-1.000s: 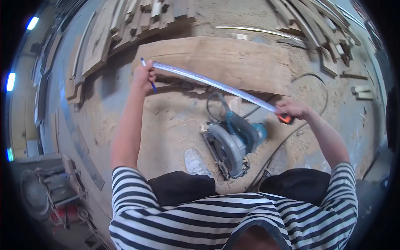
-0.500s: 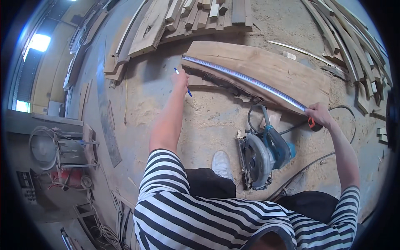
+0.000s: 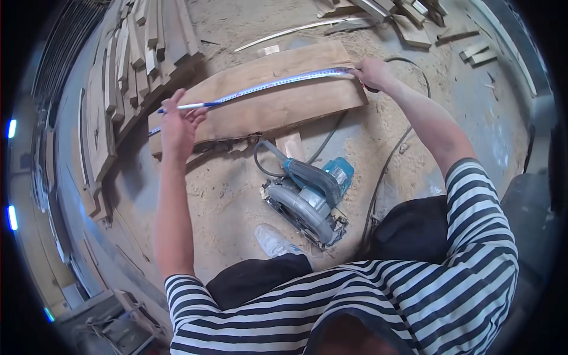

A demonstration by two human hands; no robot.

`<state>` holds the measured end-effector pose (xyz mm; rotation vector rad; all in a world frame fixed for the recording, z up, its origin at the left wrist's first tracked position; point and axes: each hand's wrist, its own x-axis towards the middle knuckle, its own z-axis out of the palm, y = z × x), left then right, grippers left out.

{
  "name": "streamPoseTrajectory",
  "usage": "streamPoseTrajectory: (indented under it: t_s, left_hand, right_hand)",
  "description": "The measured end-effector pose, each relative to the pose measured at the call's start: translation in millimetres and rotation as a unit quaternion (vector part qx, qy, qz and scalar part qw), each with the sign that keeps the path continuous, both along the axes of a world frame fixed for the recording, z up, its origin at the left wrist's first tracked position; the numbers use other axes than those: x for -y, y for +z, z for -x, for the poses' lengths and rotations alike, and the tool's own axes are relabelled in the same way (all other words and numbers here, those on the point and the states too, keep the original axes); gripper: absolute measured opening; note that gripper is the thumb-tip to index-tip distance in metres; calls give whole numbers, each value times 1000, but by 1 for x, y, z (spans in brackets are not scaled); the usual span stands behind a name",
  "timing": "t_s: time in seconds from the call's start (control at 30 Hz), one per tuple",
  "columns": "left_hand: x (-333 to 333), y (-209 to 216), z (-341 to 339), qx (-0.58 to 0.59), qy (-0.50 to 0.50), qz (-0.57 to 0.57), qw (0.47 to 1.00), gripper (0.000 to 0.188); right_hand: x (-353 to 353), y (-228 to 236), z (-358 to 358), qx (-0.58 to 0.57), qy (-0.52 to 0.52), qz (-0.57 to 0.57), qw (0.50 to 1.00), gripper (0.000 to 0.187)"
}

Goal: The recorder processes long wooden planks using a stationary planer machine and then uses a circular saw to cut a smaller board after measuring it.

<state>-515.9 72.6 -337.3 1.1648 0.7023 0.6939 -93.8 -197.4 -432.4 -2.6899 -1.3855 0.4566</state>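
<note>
A thick wooden plank [image 3: 260, 118] lies on the floor in front of me, its near edge rough and dark. The extended blade of a tape measure [image 3: 266, 88] stretches along it from end to end. At the plank's right end my right hand [image 3: 374, 74] grips the tape measure; its case is mostly hidden under the fingers. My left hand [image 3: 178, 127] is over the plank's left part with a blue and white pen [image 3: 192, 106] held between its fingers, the other fingers loosely spread. Behind this hand part of the blade is hidden.
Between me and the plank rests a teal circular saw [image 3: 310, 192], its black cable [image 3: 387, 160] curving off to the right. Timber pieces [image 3: 133, 65] are stacked at the far left; offcuts [image 3: 414, 29] lie at the far right. My shoe [image 3: 275, 239] is beside the saw, on sawdust.
The view has turned right. The tape blade has shifted from the plank's near edge toward its middle. My left hand has moved from beside the plank's left end to over the plank, still holding the pen.
</note>
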Motion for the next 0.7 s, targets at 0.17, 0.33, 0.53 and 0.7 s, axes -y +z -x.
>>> streamPoseTrajectory:
  t_s: [0.17,0.33,0.53,0.7]
  left_hand:
    - [50,-11,-56,-6,-53,-21,998,25]
    - [88,-32,-76,-132,-105,-102,980,17]
    - [106,-66,-106,-122,-120,-51,984,19]
    - [109,-96,-140,-153,-158,-252,942,23]
  right_hand:
    - [2,-18,-6,66,12,-38,997,36]
    - [4,-26,-14,64,-1,-27,998,41]
    - [7,-32,-14,29,-14,-47,998,40]
    - [9,-32,-12,37,-8,-57,998,38]
